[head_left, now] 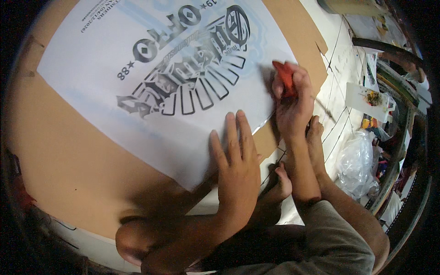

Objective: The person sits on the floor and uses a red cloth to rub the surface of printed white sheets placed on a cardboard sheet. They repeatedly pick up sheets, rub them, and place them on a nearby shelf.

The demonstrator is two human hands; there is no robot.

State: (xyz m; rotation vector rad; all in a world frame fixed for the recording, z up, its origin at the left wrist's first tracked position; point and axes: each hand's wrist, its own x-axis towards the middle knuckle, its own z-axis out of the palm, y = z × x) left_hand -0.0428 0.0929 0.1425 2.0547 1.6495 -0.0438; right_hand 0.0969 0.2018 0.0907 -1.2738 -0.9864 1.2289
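So there's a big white sheet (160, 137), paper or film by the look of it, lying on a smooth brown board (68, 151), with a wide bare strip along the board's left and near edges and a much slimmer one toward its right edge. The sheet sits skewed, one corner pointing back at the person; the far end runs out of view, so I can't call its long axis. The black blackletter print (183, 68) is easier: it slants from near left to far right and is upside down for the person, with hollow rounded bars fanning out on the near side and pale blue patches around it. The left hand (238, 169) is palm down, not gripping anything, fingers straight and a bit apart, tips on the sheet by its near right edge. The right hand (293, 96) has its fingers curled around a red thing (286, 80) near the sheet's right side. Blurry, so no clue what it is, but it's longish, with its narrow tip pointing away from the person and slightly left. Past the board's right edge there's glossy white tile (337, 87) and a crinkly clear plastic bag (355, 160).
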